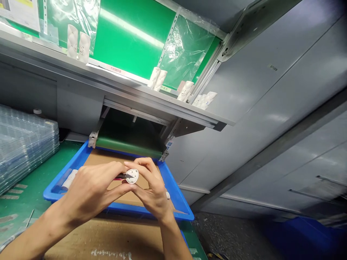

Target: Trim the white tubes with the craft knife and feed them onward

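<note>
My left hand (93, 187) is closed, its thumb and fingers around a slim dark pointed tool (124, 176) with a bit of red on it. I cannot make out its exact kind. The tool's tip lies over the end face of a small white rounded part (132, 176), which shows small holes and a raised rim. My right hand (151, 186) grips that part between thumb and fingers. Both hands meet above a blue tray (180, 215) lined with brown cardboard (99, 159). The rest of the white part is hidden behind its end face.
A green conveyor belt (130, 135) ends at the tray's far side. White cylinders (69, 179) lie in the tray's left. Clear plastic trays (24, 144) are stacked at left. Above, a shelf (121, 85) holds several white twisted tubes (84, 47). A metal wall (230, 108) stands at right.
</note>
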`<state>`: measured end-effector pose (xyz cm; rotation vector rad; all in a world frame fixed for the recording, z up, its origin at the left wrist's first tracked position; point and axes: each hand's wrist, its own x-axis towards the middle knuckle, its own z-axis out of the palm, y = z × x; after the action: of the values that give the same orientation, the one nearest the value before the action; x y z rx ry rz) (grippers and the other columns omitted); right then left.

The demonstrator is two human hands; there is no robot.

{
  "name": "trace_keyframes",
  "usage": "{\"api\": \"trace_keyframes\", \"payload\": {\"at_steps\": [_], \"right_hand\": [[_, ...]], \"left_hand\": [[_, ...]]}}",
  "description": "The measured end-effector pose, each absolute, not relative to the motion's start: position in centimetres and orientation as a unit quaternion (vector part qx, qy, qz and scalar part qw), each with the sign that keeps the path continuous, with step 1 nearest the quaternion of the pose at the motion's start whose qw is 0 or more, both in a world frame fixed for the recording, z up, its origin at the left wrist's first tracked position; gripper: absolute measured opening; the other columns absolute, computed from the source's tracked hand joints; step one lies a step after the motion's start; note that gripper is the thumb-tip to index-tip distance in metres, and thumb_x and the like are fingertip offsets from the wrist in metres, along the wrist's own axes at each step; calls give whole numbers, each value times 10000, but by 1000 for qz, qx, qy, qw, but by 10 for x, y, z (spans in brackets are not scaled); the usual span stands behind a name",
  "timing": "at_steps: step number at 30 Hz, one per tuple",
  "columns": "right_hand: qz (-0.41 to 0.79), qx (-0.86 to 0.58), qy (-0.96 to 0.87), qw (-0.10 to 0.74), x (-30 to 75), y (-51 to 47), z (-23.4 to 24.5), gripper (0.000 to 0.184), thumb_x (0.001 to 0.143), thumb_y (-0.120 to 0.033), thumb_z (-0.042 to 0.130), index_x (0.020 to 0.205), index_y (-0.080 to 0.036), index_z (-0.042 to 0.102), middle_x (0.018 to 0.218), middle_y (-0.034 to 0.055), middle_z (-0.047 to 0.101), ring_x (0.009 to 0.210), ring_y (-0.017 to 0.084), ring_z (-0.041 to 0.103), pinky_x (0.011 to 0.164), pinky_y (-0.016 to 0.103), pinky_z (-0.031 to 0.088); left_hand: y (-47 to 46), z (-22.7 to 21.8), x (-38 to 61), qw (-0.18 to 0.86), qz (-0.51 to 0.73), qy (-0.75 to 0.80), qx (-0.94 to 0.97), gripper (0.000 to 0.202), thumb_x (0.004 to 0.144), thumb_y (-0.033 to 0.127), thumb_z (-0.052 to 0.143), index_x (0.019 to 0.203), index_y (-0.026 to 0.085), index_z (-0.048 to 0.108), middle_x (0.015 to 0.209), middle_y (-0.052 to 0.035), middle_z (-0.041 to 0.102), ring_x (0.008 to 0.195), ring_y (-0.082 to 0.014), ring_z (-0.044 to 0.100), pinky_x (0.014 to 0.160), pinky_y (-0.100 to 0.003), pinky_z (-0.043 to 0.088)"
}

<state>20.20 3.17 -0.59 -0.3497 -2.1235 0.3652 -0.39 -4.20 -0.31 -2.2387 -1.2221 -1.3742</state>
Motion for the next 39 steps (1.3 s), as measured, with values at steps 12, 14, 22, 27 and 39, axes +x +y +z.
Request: {"api": "trace_keyframes", "payload": {"at_steps": [12,14,22,27,39], "right_hand": [[216,-102,-860,450,204,32,0,453,947,-71,713,1368,-231,672,1311,102,803,1220,247,783,1053,369,653],[217,-104,-860,450,204,32,0,442,948,-77,712,1360,-232,675,1311,104,803,1219,248,783,1056,375,654],[208,-99,-858,459,205,31,0,479,937,-54,723,1369,-252,670,1324,98,795,1235,244,774,1056,373,654],[201,-93,-855,469,205,31,-1,497,941,-37,714,1383,-259,664,1327,96,790,1253,246,766,1079,385,647],[215,-79,-843,487,205,36,-4,456,972,-58,776,1372,-250,669,1314,87,768,1254,214,738,1109,334,585]], "left_hand": [[-45,0,-9,236,-404,-483,-740,460,1150,588,431,1050,230,703,813,10,803,663,-192,756,578,-342,393],[-46,0,-8,255,-398,-486,-735,466,1145,589,441,1015,228,705,767,12,778,628,-199,732,576,-349,389],[-48,0,-7,286,-377,-487,-734,426,1156,530,442,1034,230,720,800,-8,781,623,-218,723,587,-367,396],[-49,1,-6,283,-371,-476,-746,447,1169,496,413,1013,232,738,709,9,703,558,-210,671,555,-374,359],[-48,-1,-5,222,-385,-460,-768,363,1179,460,406,1039,258,674,709,46,669,572,-197,632,562,-366,313]]}}
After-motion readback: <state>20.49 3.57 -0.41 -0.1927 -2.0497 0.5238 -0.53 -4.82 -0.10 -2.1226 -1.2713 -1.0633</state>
